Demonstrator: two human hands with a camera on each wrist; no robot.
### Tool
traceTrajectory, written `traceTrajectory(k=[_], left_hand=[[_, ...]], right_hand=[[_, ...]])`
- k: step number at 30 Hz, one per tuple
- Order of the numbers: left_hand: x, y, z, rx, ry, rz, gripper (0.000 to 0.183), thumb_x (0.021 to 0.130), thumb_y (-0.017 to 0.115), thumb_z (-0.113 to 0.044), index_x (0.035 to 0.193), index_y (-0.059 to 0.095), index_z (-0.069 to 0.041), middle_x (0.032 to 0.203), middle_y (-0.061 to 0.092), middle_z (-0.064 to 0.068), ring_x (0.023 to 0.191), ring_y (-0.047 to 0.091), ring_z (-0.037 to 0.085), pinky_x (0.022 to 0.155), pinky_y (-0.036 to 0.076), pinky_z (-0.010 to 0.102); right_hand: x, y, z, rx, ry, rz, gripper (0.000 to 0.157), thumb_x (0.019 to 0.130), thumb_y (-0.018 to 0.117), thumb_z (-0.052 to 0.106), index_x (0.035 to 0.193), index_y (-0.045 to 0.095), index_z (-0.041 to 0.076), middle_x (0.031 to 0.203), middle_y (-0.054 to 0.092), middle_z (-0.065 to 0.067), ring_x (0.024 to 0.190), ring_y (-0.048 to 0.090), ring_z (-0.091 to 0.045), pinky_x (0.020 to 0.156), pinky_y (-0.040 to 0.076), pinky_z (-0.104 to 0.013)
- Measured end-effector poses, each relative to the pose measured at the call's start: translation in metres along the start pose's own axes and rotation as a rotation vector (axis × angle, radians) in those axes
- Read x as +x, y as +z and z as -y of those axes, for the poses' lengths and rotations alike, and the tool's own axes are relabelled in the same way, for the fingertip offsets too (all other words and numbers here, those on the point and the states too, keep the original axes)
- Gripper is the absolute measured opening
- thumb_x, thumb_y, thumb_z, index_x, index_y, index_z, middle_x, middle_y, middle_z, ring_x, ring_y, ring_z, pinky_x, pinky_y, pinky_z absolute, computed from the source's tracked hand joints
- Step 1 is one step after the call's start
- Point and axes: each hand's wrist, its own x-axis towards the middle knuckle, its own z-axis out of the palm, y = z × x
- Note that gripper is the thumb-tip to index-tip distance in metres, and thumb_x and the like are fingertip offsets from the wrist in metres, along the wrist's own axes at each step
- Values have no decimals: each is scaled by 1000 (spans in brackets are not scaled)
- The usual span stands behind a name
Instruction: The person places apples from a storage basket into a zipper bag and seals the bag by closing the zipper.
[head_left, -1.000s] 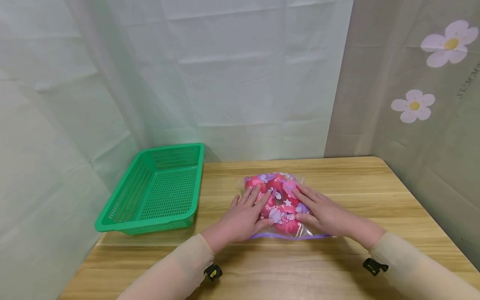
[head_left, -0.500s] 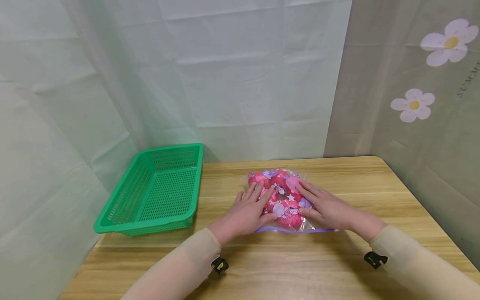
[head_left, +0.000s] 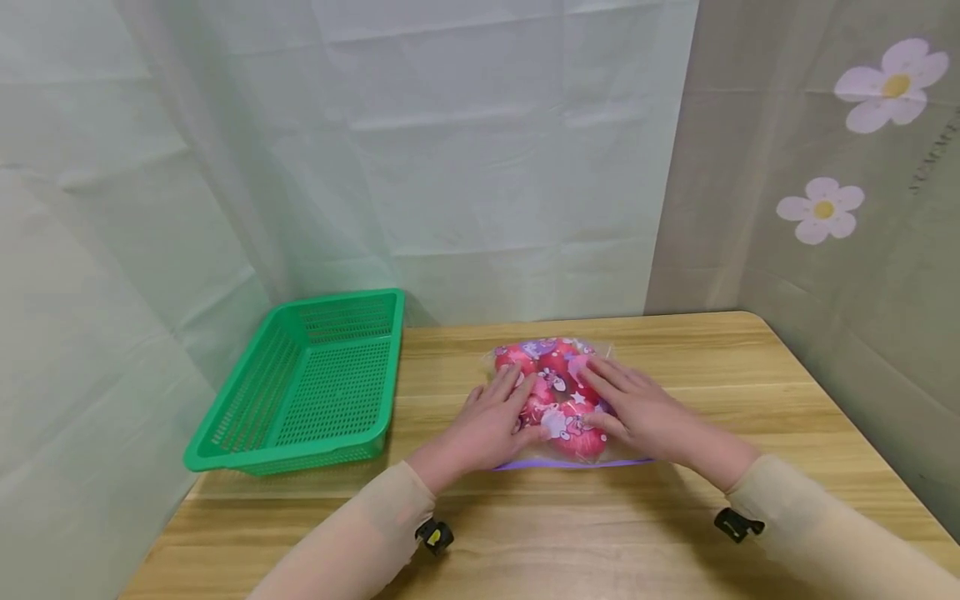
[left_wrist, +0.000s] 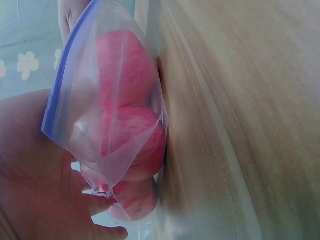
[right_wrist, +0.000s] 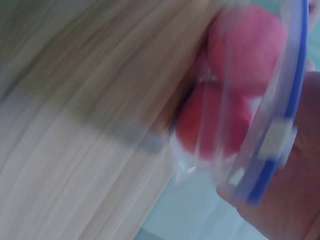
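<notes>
A clear zip bag (head_left: 555,423) printed with pink and purple cartoon figures lies flat on the table, packed with several red apples (left_wrist: 132,142). Its purple zip edge (head_left: 577,463) faces the person, and the right wrist view shows a white slider (right_wrist: 276,140) on that edge. My left hand (head_left: 486,427) rests over the bag's left side, fingers spread and extended. Over the right side lies my right hand (head_left: 643,412), its long fingers extended across the top and its thumb on the front part. Both palms cover the bag's side edges from above.
A green perforated plastic basket (head_left: 333,392) stands to the left on the wood-grain table (head_left: 570,533). White sheeting (head_left: 480,167) hangs behind, and a grey curtain with flower prints (head_left: 817,210) closes off the right side.
The bag has slid slightly away from the person under both hands. In the last half second the right hand has moved left, its fingers farther over the bag.
</notes>
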Motion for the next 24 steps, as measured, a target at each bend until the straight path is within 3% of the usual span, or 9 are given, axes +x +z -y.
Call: traceTrajectory(k=[8,12,24], left_hand=[[-18,-4,-3,1,-64,-48,96,106,60,-68,176,28,-11,183,10,19,167,19,40,130,21,67],[-23,-1,-3,16,-57,-47,97,105,61,-69,175,28,-10,183,12,18,166,24,39,129,22,69],[-19,6,-4,18,-16,-53,94,108,55,-68,175,27,-7,181,17,20,164,28,38,130,21,67]], right_hand=[[14,10,32,-96,56,-24,83,109,65,53,171,38,4,176,33,-23,163,27,-47,128,23,-69],[17,16,41,-130,56,-12,83,109,62,56,170,38,4,177,32,-22,164,26,-46,130,19,-68],[18,20,44,-145,66,-19,79,111,61,54,169,42,3,175,35,-23,163,29,-47,130,19,-68]])
